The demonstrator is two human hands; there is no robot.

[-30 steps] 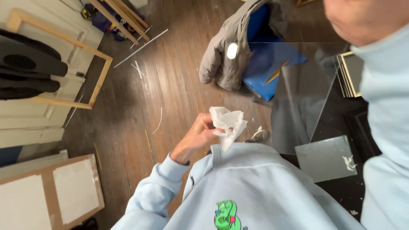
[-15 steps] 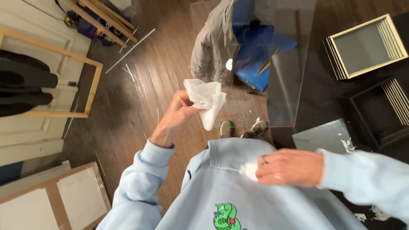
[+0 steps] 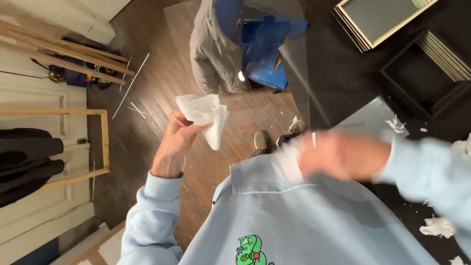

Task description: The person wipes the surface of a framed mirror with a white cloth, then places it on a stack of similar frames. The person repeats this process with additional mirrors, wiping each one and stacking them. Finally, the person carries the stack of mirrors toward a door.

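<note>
My left hand [image 3: 172,145] is raised in front of my chest and grips a crumpled white paper towel [image 3: 203,117], which hangs down from my fingers. My right hand [image 3: 338,154] is blurred with motion and lies across the top of my light blue sweatshirt [image 3: 304,221], with a small white wad of paper [image 3: 287,162] at its fingertips. Below the hands I see my shoes [image 3: 274,140] on the wooden floor [image 3: 162,88].
A grey jacket [image 3: 213,49] and a blue bag [image 3: 267,46] lie on the floor ahead. A black table [image 3: 353,83] at right holds stacked picture frames [image 3: 387,19], a glass pane [image 3: 373,120] and white paper scraps [image 3: 439,226]. Wooden frames [image 3: 64,113] and slats lean at left.
My right hand has come into view and swept left across my chest with a paper wad. My left hand keeps hold of the paper towel and has lifted a little.
</note>
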